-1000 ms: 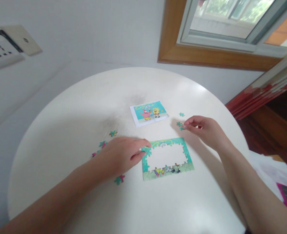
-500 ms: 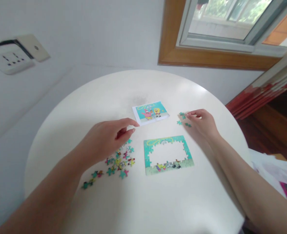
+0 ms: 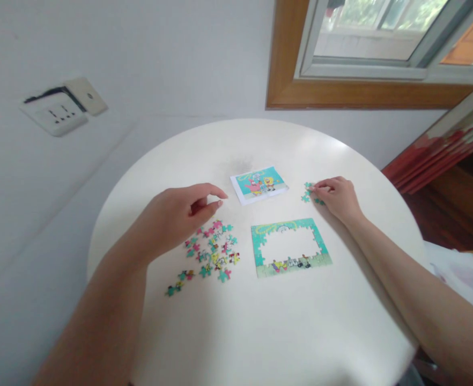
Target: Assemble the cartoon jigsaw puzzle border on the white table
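My left hand [image 3: 176, 217] hovers above the far-left side of a pile of loose puzzle pieces [image 3: 216, 257], thumb and index finger apart with nothing between them. At the right, my right hand [image 3: 339, 198] pinches a teal puzzle piece [image 3: 309, 186] among a small group of teal pieces, some partly hidden under the fingers. Between the hands lies a joined puzzle border [image 3: 325, 257], teal on top and greenish below, with its middle open to the white table. Behind it is a picture card [image 3: 260, 185] showing a pink starfish and a yellow sponge cartoon figure.
The round white table [image 3: 236, 332] stands against a pale wall with a socket [image 3: 55, 112] at the left. A wood-framed window [image 3: 365, 94] is at the back right, beside a red and white curtain [image 3: 425, 153]. White bags [image 3: 457, 268] lie past the table's right edge.
The view has shifted, so the table things appear farther right. My left hand has drawn leftward from the card, uncovering more of the pile. My right fingers reach farther over the teal pieces.
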`<state>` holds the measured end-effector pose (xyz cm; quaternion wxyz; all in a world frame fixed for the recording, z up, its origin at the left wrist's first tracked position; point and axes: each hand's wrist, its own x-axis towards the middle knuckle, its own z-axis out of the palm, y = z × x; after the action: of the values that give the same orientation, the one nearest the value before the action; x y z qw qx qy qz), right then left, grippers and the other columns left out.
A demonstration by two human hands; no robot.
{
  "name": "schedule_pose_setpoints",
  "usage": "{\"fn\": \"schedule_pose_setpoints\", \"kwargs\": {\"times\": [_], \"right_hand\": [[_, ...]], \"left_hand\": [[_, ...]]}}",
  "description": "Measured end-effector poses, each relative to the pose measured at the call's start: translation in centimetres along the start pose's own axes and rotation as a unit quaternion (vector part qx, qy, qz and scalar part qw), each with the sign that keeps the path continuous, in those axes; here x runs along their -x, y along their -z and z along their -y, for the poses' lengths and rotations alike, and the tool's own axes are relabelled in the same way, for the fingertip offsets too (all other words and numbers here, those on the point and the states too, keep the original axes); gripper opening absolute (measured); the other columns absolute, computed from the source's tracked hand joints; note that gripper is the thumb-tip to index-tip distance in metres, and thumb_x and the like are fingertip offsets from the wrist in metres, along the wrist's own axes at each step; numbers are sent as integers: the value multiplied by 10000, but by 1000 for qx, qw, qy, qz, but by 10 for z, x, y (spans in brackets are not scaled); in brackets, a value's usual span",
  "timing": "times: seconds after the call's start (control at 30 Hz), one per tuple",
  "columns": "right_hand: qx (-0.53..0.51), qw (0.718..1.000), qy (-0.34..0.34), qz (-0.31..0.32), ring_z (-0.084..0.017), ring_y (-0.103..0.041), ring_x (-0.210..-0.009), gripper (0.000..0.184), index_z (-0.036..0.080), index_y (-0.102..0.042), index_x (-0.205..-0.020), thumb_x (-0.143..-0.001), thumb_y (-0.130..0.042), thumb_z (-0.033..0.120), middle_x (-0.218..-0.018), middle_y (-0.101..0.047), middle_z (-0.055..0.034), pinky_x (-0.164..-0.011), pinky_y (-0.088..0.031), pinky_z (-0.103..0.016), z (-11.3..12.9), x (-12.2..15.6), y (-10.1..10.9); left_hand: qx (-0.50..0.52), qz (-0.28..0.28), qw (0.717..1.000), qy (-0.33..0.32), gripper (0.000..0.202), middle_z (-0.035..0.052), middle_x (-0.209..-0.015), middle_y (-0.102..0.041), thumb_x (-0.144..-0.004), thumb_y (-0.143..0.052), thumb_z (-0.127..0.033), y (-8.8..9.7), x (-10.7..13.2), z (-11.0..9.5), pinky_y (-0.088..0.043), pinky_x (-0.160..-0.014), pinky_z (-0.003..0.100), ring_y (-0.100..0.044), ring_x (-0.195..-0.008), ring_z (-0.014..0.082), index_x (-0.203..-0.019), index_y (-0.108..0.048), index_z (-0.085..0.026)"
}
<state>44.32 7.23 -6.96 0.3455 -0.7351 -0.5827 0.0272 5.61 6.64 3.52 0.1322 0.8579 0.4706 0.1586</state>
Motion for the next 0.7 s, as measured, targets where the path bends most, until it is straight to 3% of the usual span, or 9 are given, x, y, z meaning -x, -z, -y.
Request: {"fn": "schedule_pose_setpoints", "kwargs": {"times": [0.17, 0.4, 0.7], "right_hand": [[-31, 999, 7, -22, -221, -579, -748, 287, 193, -772, -811, -808, -616, 434, -833, -678, -87, -779, -450, -385, 2, -2, 6], [-93, 992, -55, -69, -230, -616, -817, 327, 193, -761, -898, -815, -603, 466, -936, -722, -96, -742, -460, -367, -3, 3, 18], [-140, 983, -91, -74, -229, -627, -765, 359, 195, -763, -896, -780, -639, 511, -890, -740, -80, -640, -451, -340, -10, 4, 13]], "left_hand": [[-1, 9, 1000, -1, 293, -68, -566, -462, -909, -500, -385, 4, 1, 3, -321, -549, 249, -428, -512, 109, -1070, -703, -248], [-32, -25, 998, 41, 322, -47, -617, -507, -909, -486, -417, 9, 1, 13, -313, -581, 259, -443, -551, 126, -1091, -698, -256], [-124, 77, 984, 103, 304, 16, -829, -693, -861, -486, -377, 0, -5, 37, -371, -612, 266, -593, -680, 169, -1008, -720, -251]]}}
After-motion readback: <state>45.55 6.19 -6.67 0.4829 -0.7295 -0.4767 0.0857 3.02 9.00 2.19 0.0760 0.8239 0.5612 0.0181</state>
